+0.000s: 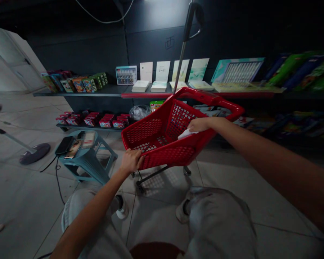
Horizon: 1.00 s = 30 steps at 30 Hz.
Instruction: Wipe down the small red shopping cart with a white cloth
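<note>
A small red plastic shopping cart (162, 156) with lattice walls stands on the tiled floor in front of me. My left hand (131, 160) grips the rim at its near left corner, fingers curled over the edge. Farther right, my right hand (199, 124) is closed on a white cloth (187, 133), which lies against the upper rim of the near side wall. Part of the cloth is hidden under the fingers. The red handle (205, 97) arches up at the cart's right end. No goods show in the basket.
A blue-grey plastic stool (90, 167) on the left bears a phone and a black device with a cable. Behind the cart, a dark shelf (110, 90) carries books and boxed goods. A metal pole (180, 66) rises behind the cart. A round stand base (35, 153) sits far left.
</note>
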Tool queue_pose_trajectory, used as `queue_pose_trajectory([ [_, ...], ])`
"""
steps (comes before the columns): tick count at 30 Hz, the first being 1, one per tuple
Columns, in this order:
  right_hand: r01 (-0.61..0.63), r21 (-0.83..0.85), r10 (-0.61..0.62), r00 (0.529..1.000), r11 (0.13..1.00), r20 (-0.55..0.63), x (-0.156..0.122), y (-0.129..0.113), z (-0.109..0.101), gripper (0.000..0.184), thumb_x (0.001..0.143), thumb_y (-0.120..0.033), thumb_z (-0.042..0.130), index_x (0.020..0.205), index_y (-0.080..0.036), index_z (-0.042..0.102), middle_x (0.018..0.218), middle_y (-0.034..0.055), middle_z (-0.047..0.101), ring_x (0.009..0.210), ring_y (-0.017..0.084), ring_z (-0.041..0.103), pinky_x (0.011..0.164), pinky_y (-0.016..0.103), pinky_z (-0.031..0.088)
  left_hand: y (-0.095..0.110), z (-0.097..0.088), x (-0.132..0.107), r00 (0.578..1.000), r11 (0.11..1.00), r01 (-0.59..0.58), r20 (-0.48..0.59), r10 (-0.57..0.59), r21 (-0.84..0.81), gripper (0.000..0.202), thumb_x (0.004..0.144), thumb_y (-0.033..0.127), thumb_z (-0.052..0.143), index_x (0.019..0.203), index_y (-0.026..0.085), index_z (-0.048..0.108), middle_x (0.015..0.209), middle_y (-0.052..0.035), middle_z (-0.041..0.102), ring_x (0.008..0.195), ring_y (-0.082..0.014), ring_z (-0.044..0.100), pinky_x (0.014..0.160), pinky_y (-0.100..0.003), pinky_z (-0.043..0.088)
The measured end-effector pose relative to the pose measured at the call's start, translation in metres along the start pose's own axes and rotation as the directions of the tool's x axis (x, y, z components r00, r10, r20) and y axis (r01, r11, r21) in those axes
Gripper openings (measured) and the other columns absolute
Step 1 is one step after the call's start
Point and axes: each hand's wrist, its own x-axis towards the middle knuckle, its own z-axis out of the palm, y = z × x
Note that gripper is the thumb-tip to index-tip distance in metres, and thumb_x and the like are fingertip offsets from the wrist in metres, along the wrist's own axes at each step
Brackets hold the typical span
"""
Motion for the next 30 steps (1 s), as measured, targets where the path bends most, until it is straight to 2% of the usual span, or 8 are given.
queue_pose_trajectory([
  [3,-0.024,-0.013,0.023,0.999,1.0,-0.048,-0.029,0.022,0.0,0.021,0.09,-0.014,0.057,0.092,-0.013,0.078,0.095,0.0115,0.075,0.078,0.019,0.062,0.074,0.03,0.042,-0.006,-0.002,0.003,1.0,1.0,0.013,-0.029,-0.013,-0.01,0.032,0.107,0.041,0.04,0.089,0.021,0.058,0.083,-0.0061,0.069,0.079,-0.0227,0.062,0.076,-0.039,0.037],
  [5,-0.034,-0.037,0.024,0.969,0.999,-0.246,-0.045,0.019,0.01,0.029,0.095,-0.018,0.053,0.112,-0.016,0.076,0.113,0.0135,0.073,0.096,0.024,0.061,0.085,0.035,0.041,-0.007,-0.002,0.004,0.999,1.0,0.023,-0.048,-0.024,-0.016,0.033,0.107,0.041,0.04,0.089,0.021,0.058,0.085,-0.0069,0.069,0.082,-0.0235,0.061,0.079,-0.039,0.038],
  [8,-0.074,-0.023,0.045,0.799,0.997,-0.6,-0.06,0.0,0.035,0.034,0.096,-0.021,0.052,0.122,-0.018,0.073,0.119,0.0142,0.071,0.107,0.027,0.054,0.096,0.04,0.036,-0.01,-0.001,0.008,0.996,0.998,0.041,-0.078,-0.045,-0.044,0.034,0.107,0.041,0.039,0.089,0.021,0.059,0.089,-0.0084,0.068,0.088,-0.0244,0.059,0.085,-0.04,0.04],
  [11,-0.16,0.104,0.181,0.61,0.982,-0.772,-0.063,-0.024,0.057,0.035,0.093,-0.018,0.05,0.12,-0.018,0.072,0.122,0.0133,0.068,0.112,0.029,0.051,0.1,0.042,0.035,-0.016,-0.002,0.014,0.996,0.991,0.027,-0.076,-0.038,-0.132,0.033,0.106,0.04,0.041,0.086,0.021,0.061,0.092,-0.0089,0.067,0.097,-0.0246,0.058,0.094,-0.041,0.042],
  [19,-0.151,0.368,0.398,0.303,0.917,-0.866,-0.058,-0.066,0.086,0.053,0.079,-0.007,0.049,0.129,-0.02,0.063,0.129,0.0168,0.055,0.125,0.033,0.049,0.109,0.052,0.036,-0.033,-0.002,0.029,0.997,0.964,0.08,0.03,-0.074,-0.253,0.03,0.102,0.038,0.048,0.089,0.021,0.069,0.1,-0.0092,0.069,0.108,-0.025,0.057,0.107,-0.045,0.041],
  [24,-0.211,0.41,0.457,0.286,0.888,-0.842,-0.064,-0.072,0.087,0.052,0.08,-0.012,0.055,0.131,-0.019,0.057,0.129,0.0187,0.053,0.126,0.035,0.048,0.109,0.052,0.038,-0.03,0.01,0.033,0.98,0.954,0.183,-0.035,-0.197,-0.235,0.022,0.1,0.033,0.051,0.097,0.022,0.07,0.115,-0.0105,0.064,0.12,-0.0282,0.05,0.121,-0.054,0.03],
  [27,-0.189,0.493,0.527,0.257,0.849,-0.81,-0.065,-0.06,0.092,0.042,0.08,-0.017,0.057,0.122,-0.019,0.058,0.122,0.0157,0.052,0.12,0.031,0.053,0.107,0.045,0.044,-0.026,0.015,0.037,0.965,0.948,0.249,-0.031,-0.26,-0.199,0.022,0.099,0.025,0.046,0.105,0.021,0.067,0.121,-0.0131,0.063,0.128,-0.0311,0.046,0.124,-0.061,0.022],
  [30,-0.16,0.601,0.622,0.21,0.783,-0.755,-0.062,-0.04,0.105,0.037,0.079,-0.019,0.058,0.116,-0.017,0.058,0.116,0.0148,0.054,0.113,0.028,0.058,0.106,0.042,0.047,-0.029,0.014,0.043,0.975,0.956,0.22,0.043,-0.216,-0.196,0.024,0.098,0.021,0.043,0.112,0.019,0.063,0.125,-0.0147,0.063,0.134,-0.0318,0.045,0.125,-0.063,0.017],
])
